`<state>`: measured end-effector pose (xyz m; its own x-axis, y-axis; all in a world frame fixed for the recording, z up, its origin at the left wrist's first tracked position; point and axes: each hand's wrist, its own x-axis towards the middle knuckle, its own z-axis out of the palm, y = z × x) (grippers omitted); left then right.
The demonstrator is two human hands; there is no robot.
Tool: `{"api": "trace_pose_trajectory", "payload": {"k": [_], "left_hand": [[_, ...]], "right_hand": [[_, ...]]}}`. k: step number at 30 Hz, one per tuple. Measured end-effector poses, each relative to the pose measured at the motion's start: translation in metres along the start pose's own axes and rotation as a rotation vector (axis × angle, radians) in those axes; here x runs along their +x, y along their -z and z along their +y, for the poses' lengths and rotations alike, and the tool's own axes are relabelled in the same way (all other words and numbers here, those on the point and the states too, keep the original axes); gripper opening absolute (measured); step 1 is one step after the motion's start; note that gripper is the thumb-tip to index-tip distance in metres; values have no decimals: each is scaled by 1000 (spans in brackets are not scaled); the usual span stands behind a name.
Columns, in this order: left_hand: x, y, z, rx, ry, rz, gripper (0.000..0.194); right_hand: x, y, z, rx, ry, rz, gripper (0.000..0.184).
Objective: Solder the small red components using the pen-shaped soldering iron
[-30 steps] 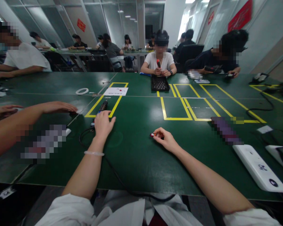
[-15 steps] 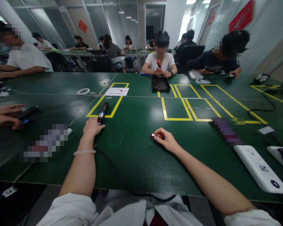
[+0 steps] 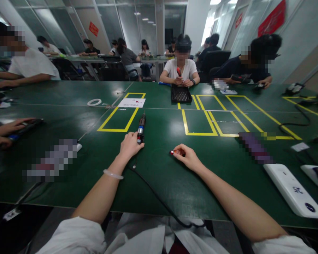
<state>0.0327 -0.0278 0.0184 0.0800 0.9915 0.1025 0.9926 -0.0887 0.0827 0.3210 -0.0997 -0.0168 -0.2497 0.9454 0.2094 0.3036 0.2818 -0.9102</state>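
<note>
My left hand (image 3: 129,146), with a pale bangle at its wrist, is closed around the rear of an electric screwdriver (image 3: 141,122). The tool is dark with a blue ring and a silver band, and its thin tip points away from me over the green table (image 3: 153,176). From behind that hand a black cable (image 3: 155,194) runs toward my lap. To the right, my right hand (image 3: 187,158) rests low on the table, its fingers pinched on a small red piece (image 3: 171,152). The fingers cover most of that piece, so its kind cannot be made out.
Yellow tape outlines (image 3: 198,134) mark the table ahead, with a printed sheet (image 3: 132,102) and a white ring (image 3: 94,102). Across sits a co-worker by a black tray (image 3: 180,95). A white power bank (image 3: 294,190) lies right. Another person's hands (image 3: 12,127) are at far left.
My left hand has moved right with the electric screwdriver, out of the yellow outline, and the cable has shifted along. My right hand has stayed in place. Hands at far left shifted.
</note>
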Motion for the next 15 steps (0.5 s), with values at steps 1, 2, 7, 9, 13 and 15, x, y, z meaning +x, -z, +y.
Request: {"api": "trace_pose_trajectory", "payload": {"k": [1,2,7,9,13,15], "left_hand": [[-3,-2,9,-21,-49,3,59],[-6,-3,19,-44,-100,8,60],[-26,-5,63,-160,-318,4,58],[-34,-5,75,-193,-373,-8,58],[-45,-6,90,-240,-445,-38,62],[-49,-6,93,-253,-474,-50,64]], "right_hand": [[0,0,0,1,-1,1,20],[1,-1,1,3,-1,0,19],[1,-1,4,-21,9,25,17],[1,-1,4,-49,11,41,15],[1,0,3,-114,24,40,12],[0,-1,2,-158,26,22,11]]}}
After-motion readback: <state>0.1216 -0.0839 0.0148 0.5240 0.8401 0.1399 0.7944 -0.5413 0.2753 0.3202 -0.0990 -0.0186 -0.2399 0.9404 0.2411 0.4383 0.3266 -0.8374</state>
